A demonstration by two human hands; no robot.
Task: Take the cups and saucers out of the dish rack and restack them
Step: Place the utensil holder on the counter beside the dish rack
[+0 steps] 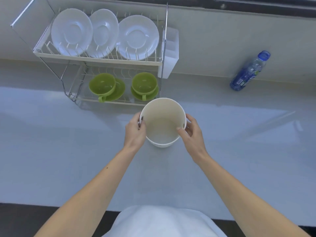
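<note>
A two-tier wire dish rack (99, 59) stands at the back left of the counter. Three white saucers (104, 33) stand on edge in its upper tier. On the lower tier, two green cups, the left cup (102, 85) and the right cup (144, 82), each sit on a green saucer (119, 91). In front of the rack an empty white bucket (162, 122) stands upright. My left hand (135, 132) grips its left rim and my right hand (191, 132) grips its right rim.
A white plastic cutlery holder (169, 50) hangs on the rack's right side. A blue-capped water bottle (249, 71) lies against the back wall at the right. The pale grey counter (239, 151) ends in a dark front edge near my body.
</note>
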